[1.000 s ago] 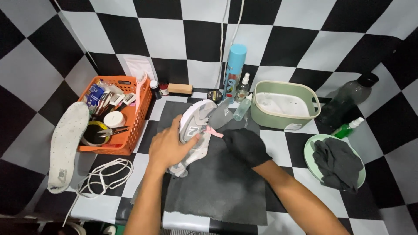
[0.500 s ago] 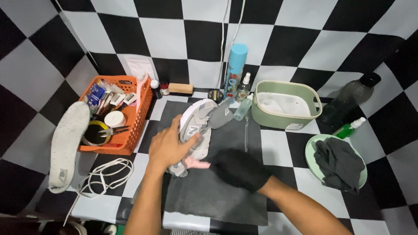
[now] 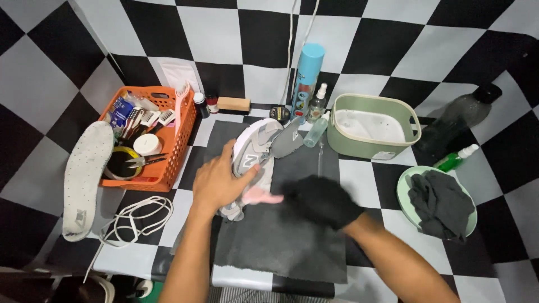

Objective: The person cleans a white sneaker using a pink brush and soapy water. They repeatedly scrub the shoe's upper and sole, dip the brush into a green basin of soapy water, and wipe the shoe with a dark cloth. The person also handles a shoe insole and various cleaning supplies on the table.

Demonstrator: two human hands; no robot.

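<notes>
Checkered tiles surround dark, seemingly damp mat.

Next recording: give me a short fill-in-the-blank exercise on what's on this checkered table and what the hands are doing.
1. The left hand holds down a grey and white ____ on the dark mat.
2. The right hand wears a ____ glove.
3. The brushes stand in an ____ basket.
4. The white laces lie beside a loose ____.

Missing: shoe; black; orange; insole
</notes>
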